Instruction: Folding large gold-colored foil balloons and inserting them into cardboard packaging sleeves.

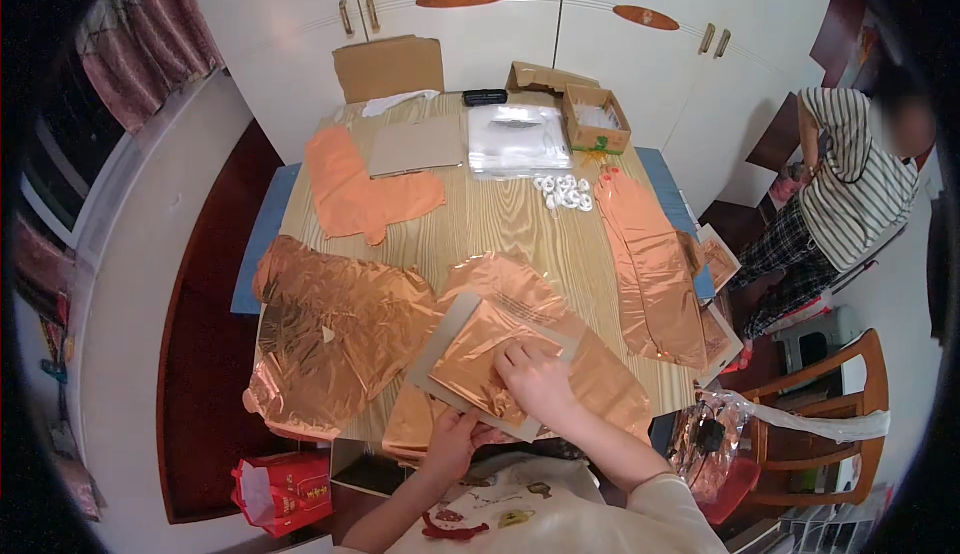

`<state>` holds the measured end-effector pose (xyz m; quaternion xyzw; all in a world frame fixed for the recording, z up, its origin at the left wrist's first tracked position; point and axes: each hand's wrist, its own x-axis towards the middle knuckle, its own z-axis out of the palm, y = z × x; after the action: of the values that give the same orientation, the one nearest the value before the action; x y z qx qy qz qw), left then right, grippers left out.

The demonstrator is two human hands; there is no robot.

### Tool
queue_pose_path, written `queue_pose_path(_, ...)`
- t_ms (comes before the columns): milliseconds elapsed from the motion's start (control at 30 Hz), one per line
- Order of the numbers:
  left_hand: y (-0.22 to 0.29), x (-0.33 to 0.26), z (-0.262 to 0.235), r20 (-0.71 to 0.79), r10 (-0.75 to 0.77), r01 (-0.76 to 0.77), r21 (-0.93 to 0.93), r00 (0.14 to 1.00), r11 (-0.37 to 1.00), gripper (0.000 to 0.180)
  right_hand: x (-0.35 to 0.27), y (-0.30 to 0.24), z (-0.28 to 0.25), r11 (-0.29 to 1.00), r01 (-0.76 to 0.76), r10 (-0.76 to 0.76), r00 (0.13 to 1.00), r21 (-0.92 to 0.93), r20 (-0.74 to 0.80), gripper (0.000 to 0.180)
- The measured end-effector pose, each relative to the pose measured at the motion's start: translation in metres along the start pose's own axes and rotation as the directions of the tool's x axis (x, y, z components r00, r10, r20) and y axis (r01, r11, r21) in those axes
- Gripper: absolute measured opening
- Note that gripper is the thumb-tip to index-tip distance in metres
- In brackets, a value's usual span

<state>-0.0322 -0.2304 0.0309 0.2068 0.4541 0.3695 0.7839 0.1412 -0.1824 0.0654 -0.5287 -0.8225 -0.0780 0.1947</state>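
Observation:
My left hand (450,441) grips the near edge of a grey cardboard sheet (447,332) lying at the front of the wooden table (500,219). A folded piece of shiny copper foil (478,356) lies on the cardboard. My right hand (535,378) presses flat on that foil, fingers pointing left. More copper foil (600,374) spreads under and to the right of the cardboard.
A crumpled copper foil balloon (330,329) lies left, an orange one (360,189) farther back, a long strip (650,264) on the right. Clear bags (517,139), small white pieces (565,192) and cardboard boxes (595,119) sit at the back. A person in stripes (850,194) stands right. A wooden chair (830,424) is near right.

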Motion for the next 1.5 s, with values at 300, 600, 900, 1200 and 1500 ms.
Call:
queue_pose_path(300, -0.01, 0.009, -0.003, -0.025, 0.088, -0.088, 0.008, 0.996, 0.996, 0.022, 0.004, 0.001, -0.017, 1.0, 0.004, -0.002, 0.995, 0.02, -0.099, 0.019)
queue_pose_path(600, -0.009, 0.014, 0.009, -0.015, 0.156, -0.155, 0.056, 0.988, 0.986, 0.027, -0.003, -0.007, -0.026, 0.999, 0.04, -0.039, 0.999, 0.031, -0.032, 0.025)
queue_pose_path(900, -0.005, 0.005, -0.004, 0.034, 0.03, -0.028, -0.048, 0.999, 0.998, 0.024, -0.005, -0.001, -0.029, 0.994, 0.016, -0.015, 1.0, 0.111, -0.006, 0.02)
queue_pose_path(1200, -0.007, 0.007, 0.001, -0.111, 0.125, -0.127, -0.012, 0.986, 0.992, 0.021, -0.007, -0.013, -0.033, 0.995, 0.041, -0.039, 0.999, 0.085, -0.025, 0.023)
queue_pose_path(1500, -0.014, 0.017, 0.005, -0.09, 0.313, -0.305, 0.088, 0.946, 0.948, 0.028, -0.007, -0.02, -0.039, 0.989, 0.054, -0.053, 0.999, 0.136, -0.011, 0.024)
